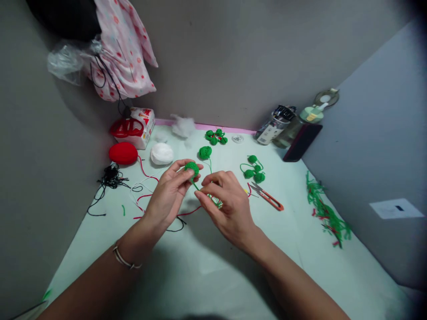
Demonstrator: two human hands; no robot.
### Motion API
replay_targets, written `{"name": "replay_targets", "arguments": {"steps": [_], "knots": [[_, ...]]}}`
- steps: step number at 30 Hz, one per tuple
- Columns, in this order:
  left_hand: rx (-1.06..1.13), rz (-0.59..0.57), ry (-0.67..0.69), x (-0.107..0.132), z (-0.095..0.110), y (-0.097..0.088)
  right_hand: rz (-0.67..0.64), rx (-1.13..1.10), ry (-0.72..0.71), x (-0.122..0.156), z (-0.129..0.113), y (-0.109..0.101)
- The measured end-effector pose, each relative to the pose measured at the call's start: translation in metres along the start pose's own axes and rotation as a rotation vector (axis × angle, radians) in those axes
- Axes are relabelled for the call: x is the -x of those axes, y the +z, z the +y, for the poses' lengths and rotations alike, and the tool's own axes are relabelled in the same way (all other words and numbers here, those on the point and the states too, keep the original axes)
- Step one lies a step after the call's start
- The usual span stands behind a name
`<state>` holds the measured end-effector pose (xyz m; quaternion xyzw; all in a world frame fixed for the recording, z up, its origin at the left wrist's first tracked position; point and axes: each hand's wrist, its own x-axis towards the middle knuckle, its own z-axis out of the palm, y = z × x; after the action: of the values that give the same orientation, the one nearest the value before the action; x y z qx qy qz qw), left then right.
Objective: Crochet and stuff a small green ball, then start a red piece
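Note:
Between the thumb and fingers of my left hand [167, 193] is a small round green crochet piece [191, 169]. A strand of green yarn [195, 185] runs down from it to my right hand [230, 209], whose thumb and forefinger pinch the strand. Whether a hook or needle is also in that pinch, I cannot tell. Just beyond my hands sits a ball of green yarn [205, 153], with a thread trailing from it toward my right hand. Orange-handled thread snips [268, 197] lie right of my right hand, beside several green crocheted balls [256, 169] on cords.
At the left are a red yarn ball [123, 153], a white yarn ball [162, 154], black yarn [113, 177] and a tissue pack [143, 129]. White stuffing [183, 126] lies at the back. A pen holder [271, 126], bottle [287, 133], phone [302, 143] and green scraps [325, 209] line the right.

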<state>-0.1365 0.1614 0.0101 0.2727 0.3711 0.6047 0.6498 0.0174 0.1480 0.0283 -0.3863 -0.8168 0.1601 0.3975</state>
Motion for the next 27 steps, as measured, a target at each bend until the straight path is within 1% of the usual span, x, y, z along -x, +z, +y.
{"name": "replay_targets", "arguments": {"steps": [2, 4, 5, 6, 7, 8, 10, 13, 15, 17, 20, 25, 27], "knots": [[-0.010, -0.021, -0.010, 0.000, 0.001, 0.000, -0.009, -0.295, 0.051, -0.004, -0.001, -0.008], [-0.027, -0.054, -0.028, 0.001, 0.002, 0.001, -0.071, -0.631, 0.155, -0.007, -0.001, -0.014], [-0.033, -0.064, -0.031, 0.002, 0.003, 0.002, -0.081, -0.754, 0.220, -0.008, 0.000, -0.016], [-0.036, -0.065, -0.027, 0.003, 0.003, 0.003, -0.070, -0.822, 0.287, -0.009, 0.001, -0.018], [-0.039, -0.059, -0.019, 0.004, 0.004, 0.003, -0.042, -0.826, 0.350, -0.010, 0.003, -0.020], [-0.041, -0.049, -0.009, 0.005, 0.004, 0.004, -0.009, -0.775, 0.399, -0.011, 0.004, -0.022], [-0.051, -0.031, 0.011, 0.005, 0.005, 0.004, 0.008, -0.572, 0.439, -0.013, 0.006, -0.024], [-0.081, -0.027, 0.045, 0.006, 0.004, 0.006, -0.109, -0.278, 0.394, -0.014, 0.010, -0.025], [-0.105, -0.031, 0.067, 0.006, 0.000, 0.007, -0.147, -0.187, 0.356, -0.013, 0.012, -0.023], [-0.127, -0.042, 0.086, 0.006, -0.004, 0.007, -0.117, -0.160, 0.343, -0.011, 0.015, -0.019], [-0.153, -0.074, 0.102, 0.007, -0.009, 0.004, -0.092, -0.174, 0.394, -0.010, 0.017, -0.014], [-0.220, -0.222, 0.085, 0.007, -0.006, 0.001, -0.076, -0.185, 0.488, -0.012, 0.016, -0.016], [-0.236, -0.248, 0.090, 0.007, -0.003, 0.001, -0.103, -0.171, 0.494, -0.013, 0.014, -0.021]]}}
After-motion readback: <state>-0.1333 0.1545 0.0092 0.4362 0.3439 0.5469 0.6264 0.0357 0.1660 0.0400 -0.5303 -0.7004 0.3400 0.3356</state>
